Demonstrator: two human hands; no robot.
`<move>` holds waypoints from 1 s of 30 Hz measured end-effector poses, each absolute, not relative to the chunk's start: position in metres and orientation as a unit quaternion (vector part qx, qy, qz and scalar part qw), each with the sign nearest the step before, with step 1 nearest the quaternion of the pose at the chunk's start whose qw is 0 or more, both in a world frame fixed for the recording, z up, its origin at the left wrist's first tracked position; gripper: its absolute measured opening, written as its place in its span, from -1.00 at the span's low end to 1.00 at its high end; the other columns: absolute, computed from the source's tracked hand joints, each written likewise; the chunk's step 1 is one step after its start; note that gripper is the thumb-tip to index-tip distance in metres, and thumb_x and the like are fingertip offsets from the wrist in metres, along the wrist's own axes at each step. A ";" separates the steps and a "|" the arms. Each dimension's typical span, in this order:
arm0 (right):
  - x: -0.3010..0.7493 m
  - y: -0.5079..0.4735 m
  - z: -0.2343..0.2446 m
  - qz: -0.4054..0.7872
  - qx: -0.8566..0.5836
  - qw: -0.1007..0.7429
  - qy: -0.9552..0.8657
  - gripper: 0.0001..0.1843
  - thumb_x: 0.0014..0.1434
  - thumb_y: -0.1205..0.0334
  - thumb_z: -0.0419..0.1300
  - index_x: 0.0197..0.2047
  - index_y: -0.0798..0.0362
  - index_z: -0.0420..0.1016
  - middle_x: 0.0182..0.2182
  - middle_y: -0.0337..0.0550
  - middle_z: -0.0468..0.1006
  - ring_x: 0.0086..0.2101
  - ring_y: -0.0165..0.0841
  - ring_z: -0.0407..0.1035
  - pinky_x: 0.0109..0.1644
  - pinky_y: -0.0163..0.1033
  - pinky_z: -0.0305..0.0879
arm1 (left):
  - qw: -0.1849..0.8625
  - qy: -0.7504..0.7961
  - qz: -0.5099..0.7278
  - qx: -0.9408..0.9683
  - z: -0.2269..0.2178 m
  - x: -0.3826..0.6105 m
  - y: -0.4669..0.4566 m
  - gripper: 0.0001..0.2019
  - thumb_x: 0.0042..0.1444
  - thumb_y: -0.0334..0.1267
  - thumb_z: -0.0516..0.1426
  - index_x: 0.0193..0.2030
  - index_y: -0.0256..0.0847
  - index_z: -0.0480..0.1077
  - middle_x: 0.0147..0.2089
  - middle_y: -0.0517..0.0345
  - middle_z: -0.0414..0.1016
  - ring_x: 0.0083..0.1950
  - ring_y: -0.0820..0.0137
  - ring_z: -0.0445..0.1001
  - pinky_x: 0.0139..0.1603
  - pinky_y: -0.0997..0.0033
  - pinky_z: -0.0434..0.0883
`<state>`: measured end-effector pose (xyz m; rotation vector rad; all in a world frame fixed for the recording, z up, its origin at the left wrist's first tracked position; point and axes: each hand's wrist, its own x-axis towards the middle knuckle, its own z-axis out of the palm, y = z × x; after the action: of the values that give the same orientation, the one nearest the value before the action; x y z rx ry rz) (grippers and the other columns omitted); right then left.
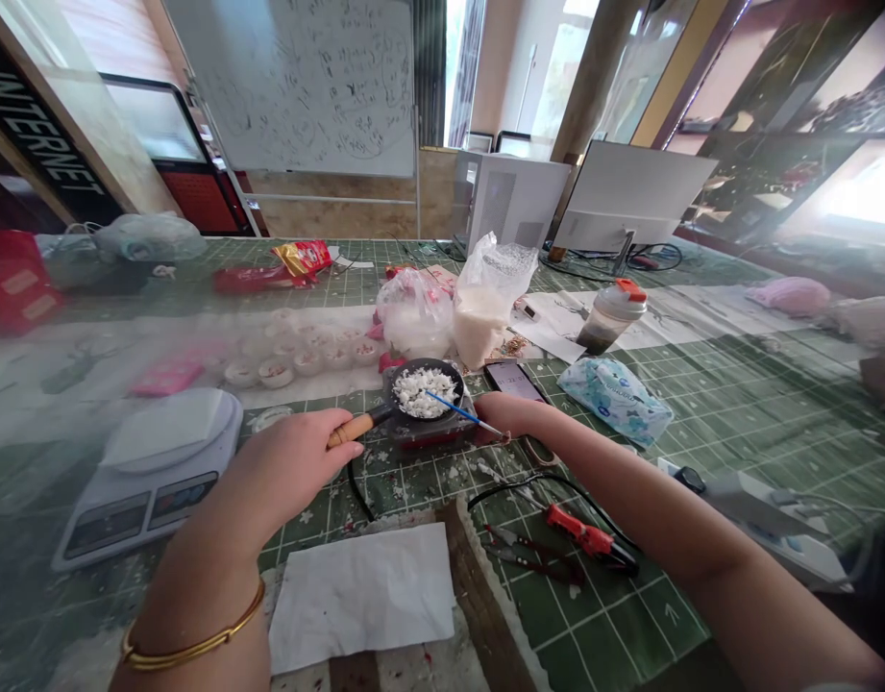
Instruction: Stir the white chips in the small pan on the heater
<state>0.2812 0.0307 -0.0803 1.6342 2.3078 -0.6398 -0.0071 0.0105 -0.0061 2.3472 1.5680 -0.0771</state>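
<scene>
A small black pan (442, 370) with white flakes (424, 391) in it sits on a little red heater (433, 432). My left hand (294, 461) is closed round the pan's wooden handle (350, 431). My right hand (510, 416) is closed on a thin blue stick (456, 408), whose far tip rests among the white flakes. A gold bangle (189, 646) circles my left wrist.
Behind the pan stand two plastic bags (485, 303) of white material, a phone (515, 382), a tissue pack (615, 396) and an orange-lidded shaker bottle (613, 315). A kitchen scale (150, 471) is at left, small cups (298, 358) beyond it. White paper (362, 596) and red-handled pliers (590, 538) lie near me.
</scene>
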 end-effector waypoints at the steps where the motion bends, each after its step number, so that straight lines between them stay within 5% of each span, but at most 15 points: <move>1: 0.280 0.030 -0.082 -0.217 0.555 0.116 0.795 -0.73 -0.17 0.17 0.22 -0.35 0.10 0.55 -0.52 -0.18 0.53 -0.51 -0.38 0.34 -0.48 -0.39 0.13 | 0.157 0.549 -0.028 0.820 -0.006 -0.007 0.010 -0.72 0.05 0.02 -0.09 -0.38 -0.11 0.27 -0.46 0.19 0.41 -0.45 0.35 0.35 -0.50 0.46 0.11; 8: 0.274 0.019 -0.089 -0.184 0.545 0.072 0.815 -0.74 -0.06 0.26 0.10 -0.35 0.19 0.54 -0.47 -0.06 0.54 -0.51 -0.40 0.28 -0.47 -0.36 0.10 | 0.145 0.547 -0.018 0.824 -0.006 -0.007 0.010 -0.74 0.04 0.01 -0.07 -0.38 -0.11 0.28 -0.43 0.21 0.42 -0.43 0.36 0.35 -0.48 0.47 0.10; 21: 0.269 0.010 -0.089 -0.202 0.580 0.075 0.786 -0.78 -0.15 0.20 0.22 -0.44 0.17 0.55 -0.60 -0.17 0.46 -0.59 -0.46 0.22 -0.58 -0.40 0.02 | 0.137 0.548 0.002 0.825 -0.011 -0.010 0.012 -0.73 0.03 -0.01 -0.04 -0.25 -0.05 0.35 -0.35 0.19 0.46 -0.36 0.34 0.39 -0.46 0.47 0.10; 30: 0.261 0.007 -0.095 -0.185 0.606 0.069 0.770 -0.80 -0.12 0.40 0.07 -0.46 0.18 0.52 -0.55 -0.09 0.50 -0.56 -0.43 0.25 -0.55 -0.37 0.02 | 0.138 0.552 -0.006 0.823 -0.007 -0.008 0.008 -0.75 0.04 -0.03 -0.05 -0.37 -0.10 0.33 -0.44 0.19 0.42 -0.41 0.36 0.36 -0.50 0.47 0.06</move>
<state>0.2614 0.0069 -0.0948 1.8251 2.3194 -0.5576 -0.0079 0.0080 -0.0072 2.3798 1.5962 -0.0165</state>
